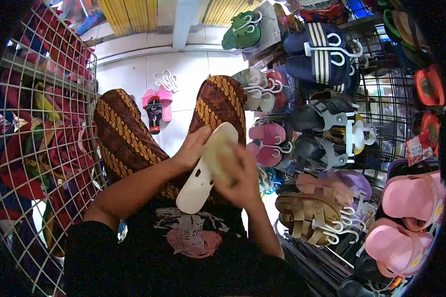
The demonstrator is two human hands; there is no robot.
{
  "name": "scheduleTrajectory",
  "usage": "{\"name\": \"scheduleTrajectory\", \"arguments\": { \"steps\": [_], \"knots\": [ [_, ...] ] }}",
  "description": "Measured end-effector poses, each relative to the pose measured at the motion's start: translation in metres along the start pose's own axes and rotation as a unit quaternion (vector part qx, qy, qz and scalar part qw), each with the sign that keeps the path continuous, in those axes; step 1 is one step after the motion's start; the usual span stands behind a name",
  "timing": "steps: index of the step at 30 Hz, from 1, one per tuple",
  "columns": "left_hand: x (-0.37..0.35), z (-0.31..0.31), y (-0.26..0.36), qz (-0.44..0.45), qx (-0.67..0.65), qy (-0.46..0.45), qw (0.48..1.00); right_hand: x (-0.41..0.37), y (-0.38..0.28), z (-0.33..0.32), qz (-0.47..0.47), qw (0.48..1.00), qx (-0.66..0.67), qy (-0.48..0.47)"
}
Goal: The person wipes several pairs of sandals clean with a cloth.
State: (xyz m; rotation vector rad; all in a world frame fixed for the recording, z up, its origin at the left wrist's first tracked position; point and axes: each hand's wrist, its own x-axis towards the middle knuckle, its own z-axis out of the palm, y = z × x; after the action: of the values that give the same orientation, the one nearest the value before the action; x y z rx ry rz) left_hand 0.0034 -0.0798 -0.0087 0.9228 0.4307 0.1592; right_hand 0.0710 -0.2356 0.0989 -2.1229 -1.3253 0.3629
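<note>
A white sandal (193,196) is held at a tilt above my lap, its flat side with a small dark slot facing me. My left hand (191,149) grips it along its left edge, near the upper half. Against the sandal's face, my right hand (239,179) presses a pale yellowish cloth (215,157); both are smeared by motion. The fingers of the right hand curl over the cloth, and the cloth hides the sandal's middle.
On the tiled floor lie pink slippers (164,106), a black-and-red slipper (154,116) and white hangers (165,80). A wire grid rack (49,123) with colourful goods stands at left. At right hang navy striped slides (321,52), brown sandals (307,213) and pink clogs (400,242).
</note>
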Motion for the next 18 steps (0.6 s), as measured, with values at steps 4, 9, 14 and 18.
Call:
{"name": "scheduleTrajectory", "arguments": {
  "steps": [4, 9, 14, 18],
  "knots": [
    [0.005, -0.01, -0.015, 0.051, 0.099, -0.022, 0.993, 0.0, 0.018, 0.003, 0.083, 0.993, -0.006, 0.079],
    [0.004, -0.005, -0.001, 0.035, 0.115, -0.014, 0.993, -0.006, 0.024, 0.004, 0.112, 0.991, 0.027, 0.067],
    [-0.003, -0.005, 0.005, 0.02, 0.103, -0.008, 0.994, -0.021, -0.003, 0.002, 0.028, 0.999, 0.013, 0.01],
    [-0.004, 0.0, 0.013, 0.013, 0.106, -0.032, 0.994, -0.01, 0.026, 0.006, 0.153, 0.986, 0.003, 0.073]
  ]
}}
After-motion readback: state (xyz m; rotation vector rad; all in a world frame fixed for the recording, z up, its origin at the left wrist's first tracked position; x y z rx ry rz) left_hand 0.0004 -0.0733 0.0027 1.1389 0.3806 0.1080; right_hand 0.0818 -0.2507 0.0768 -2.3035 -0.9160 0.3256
